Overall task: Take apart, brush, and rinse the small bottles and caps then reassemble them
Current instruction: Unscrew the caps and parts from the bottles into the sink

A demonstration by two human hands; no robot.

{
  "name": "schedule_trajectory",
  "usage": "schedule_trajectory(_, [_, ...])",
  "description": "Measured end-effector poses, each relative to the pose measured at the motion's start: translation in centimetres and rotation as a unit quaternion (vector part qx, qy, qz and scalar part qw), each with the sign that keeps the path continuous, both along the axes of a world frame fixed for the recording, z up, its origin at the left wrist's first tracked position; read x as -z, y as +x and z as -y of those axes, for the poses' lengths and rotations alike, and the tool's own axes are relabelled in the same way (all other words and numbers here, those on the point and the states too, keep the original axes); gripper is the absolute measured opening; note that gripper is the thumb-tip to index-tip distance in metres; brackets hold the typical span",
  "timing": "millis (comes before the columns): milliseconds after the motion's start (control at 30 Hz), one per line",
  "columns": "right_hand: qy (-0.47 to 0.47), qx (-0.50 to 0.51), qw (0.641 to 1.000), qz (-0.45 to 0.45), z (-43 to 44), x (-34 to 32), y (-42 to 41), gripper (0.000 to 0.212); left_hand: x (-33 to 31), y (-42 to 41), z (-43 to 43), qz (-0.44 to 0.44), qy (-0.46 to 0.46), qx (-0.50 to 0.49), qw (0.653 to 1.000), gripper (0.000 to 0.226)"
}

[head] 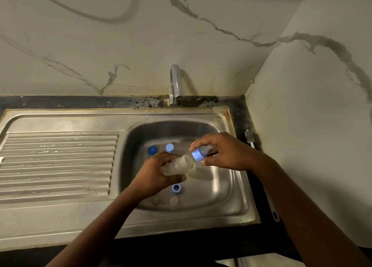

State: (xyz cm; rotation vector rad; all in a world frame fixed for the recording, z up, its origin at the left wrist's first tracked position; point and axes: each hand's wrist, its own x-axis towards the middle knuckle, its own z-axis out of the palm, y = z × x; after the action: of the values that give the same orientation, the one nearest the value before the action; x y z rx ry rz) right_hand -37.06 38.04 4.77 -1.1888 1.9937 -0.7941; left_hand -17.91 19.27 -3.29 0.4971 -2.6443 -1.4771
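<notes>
Left hand: the left hand [157,174] at frame centre is curling its fingers round the clear small bottle [177,166], which is lying tilted with its open mouth pointing right, over the sink [247,202].
Right hand: the right hand [227,152], just right of centre, is pinching the blue collar with clear top [198,154] between thumb and fingertips. It is at the bottle's mouth; we cannot tell whether it is touching or just beside.
Loose parts: a dark blue cap [152,150] and a light blue cap [169,147] are sitting in the basin above the left hand. A blue ring [176,188] is lying below it, and two blurry clear pieces [174,200] are near the basin's lower wall.
Brush: the bottle brush [249,139] is lying on the dark counter at the right of the sink, and neither hand is touching it.
Faucet: we are seeing no water coming from the faucet [175,83].
Risk 1: we are judging the pinch on the collar as light, so wet plastic could slip and drop among the loose parts.
Risk 2: caps in different blues are lying mixed, so mismatching at reassembly looks likely.
Risk 3: the collar could cross-thread if it is meeting the tilted mouth at an angle.
Risk 4: small clear pieces near the drain area could get overlooked or washed off.
Writing: we are reading no brand, label or text anywhere.
</notes>
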Motion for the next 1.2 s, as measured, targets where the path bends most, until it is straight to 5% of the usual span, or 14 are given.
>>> schedule_trajectory(267, [-0.003,0.088,0.995,-0.04,-4.7,1.3,-2.4,0.04,4.1,-5.1,-4.2,0.053,0.011,0.052,0.997,0.059])
schedule_trajectory(367, [-0.002,0.106,0.994,-0.038,-5.9,2.7,-2.9,0.054,6.4,-7.2,-6.1,0.064,0.0,0.033,0.997,0.066])
schedule_trajectory(1200, [0.002,0.143,0.989,0.024,-9.5,7.3,-3.7,0.06,15.0,-12.6,-12.7,0.158,-0.038,-0.056,0.985,0.013])
